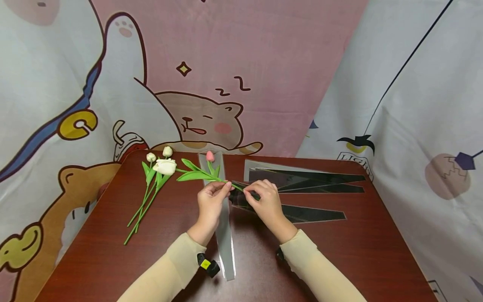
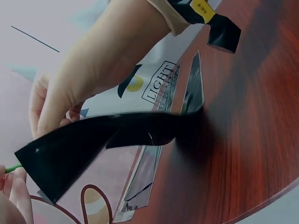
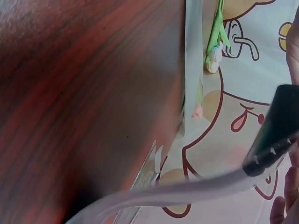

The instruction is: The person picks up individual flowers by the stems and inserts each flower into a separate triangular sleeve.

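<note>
My left hand (image 1: pixel 212 205) pinches the green stem of a large white tulip (image 1: pixel 164 166), whose head and leaves point to the left. At the stem's lower end, my right hand (image 1: pixel 266 198) grips with thumb and fingertips. A dark film flower sleeve (image 1: pixel 241 200) hangs at the right hand. From the left wrist view, the same sleeve (image 2: pixel 93 144) is wide at one end and curves down toward the table, with the stem (image 2: pixel 13 168) at its wide mouth. How far the stem reaches inside is hidden.
Other white tulips (image 1: pixel 151 157) lie on the table's left, stems (image 1: pixel 140 214) toward me. Beneath my left arm lies a long clear-edged grey sleeve (image 1: pixel 226 256), overlapped by a pink tulip (image 1: pixel 210 156). More dark sleeves (image 1: pixel 320 179) spread on the right. A patterned curtain (image 1: pixel 264 63) backs the table.
</note>
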`<state>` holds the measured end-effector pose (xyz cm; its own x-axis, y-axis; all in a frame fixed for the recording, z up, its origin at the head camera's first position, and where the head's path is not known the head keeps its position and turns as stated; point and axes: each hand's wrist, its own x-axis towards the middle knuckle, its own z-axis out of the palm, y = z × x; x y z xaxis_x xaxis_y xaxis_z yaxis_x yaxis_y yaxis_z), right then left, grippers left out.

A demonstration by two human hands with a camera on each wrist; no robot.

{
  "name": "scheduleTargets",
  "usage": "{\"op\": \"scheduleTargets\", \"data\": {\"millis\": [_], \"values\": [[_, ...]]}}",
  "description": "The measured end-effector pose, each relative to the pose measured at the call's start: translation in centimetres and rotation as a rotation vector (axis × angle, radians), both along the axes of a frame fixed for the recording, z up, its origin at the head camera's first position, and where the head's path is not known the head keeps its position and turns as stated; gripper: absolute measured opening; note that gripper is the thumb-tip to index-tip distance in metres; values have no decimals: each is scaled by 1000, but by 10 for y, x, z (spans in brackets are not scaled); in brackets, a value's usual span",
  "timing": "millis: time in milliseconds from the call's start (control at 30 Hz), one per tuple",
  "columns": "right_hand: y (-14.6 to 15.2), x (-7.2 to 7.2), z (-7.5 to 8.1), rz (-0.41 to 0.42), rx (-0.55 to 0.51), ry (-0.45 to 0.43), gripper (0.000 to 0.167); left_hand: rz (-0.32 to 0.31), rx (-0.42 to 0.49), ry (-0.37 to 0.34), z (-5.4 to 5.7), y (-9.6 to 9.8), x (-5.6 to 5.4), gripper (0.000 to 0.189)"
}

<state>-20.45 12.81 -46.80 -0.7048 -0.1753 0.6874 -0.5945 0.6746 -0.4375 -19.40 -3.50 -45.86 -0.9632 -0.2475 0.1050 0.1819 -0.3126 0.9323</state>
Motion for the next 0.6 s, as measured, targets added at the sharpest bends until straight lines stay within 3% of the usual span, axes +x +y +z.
{"op": "scheduleTargets", "data": {"millis": [300, 600], "values": [[1, -1, 0, -71, -38, -6, 6, -23, -5, -11, -1, -2, 1, 8], [-7, 0, 1, -23, -23, -42, 4, -53, -44, -20, -4, 2, 0, 25]]}}
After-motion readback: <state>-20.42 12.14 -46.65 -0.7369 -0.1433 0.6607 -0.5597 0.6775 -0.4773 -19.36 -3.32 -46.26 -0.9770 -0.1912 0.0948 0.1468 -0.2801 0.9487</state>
